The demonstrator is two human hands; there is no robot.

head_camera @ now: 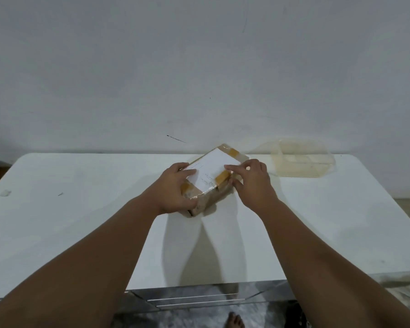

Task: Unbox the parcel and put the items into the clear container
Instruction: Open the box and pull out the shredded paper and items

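Observation:
A brown cardboard parcel [211,171] wrapped in clear tape, with a white label on top, sits near the middle of the white table [81,209]. My left hand [175,188] grips its left near corner, fingers curled over the top edge and thumb on the side. My right hand [251,183] is at the parcel's right edge, its fingertips pinching at the tape by a yellow-brown strip. The parcel is closed. A clear plastic container [302,159] stands at the back right of the table, with nothing visible inside.
A plain wall rises directly behind the table. The table's near edge runs below my forearms, with a metal frame and patterned floor beneath. A small mark lies on the table's left part [4,192].

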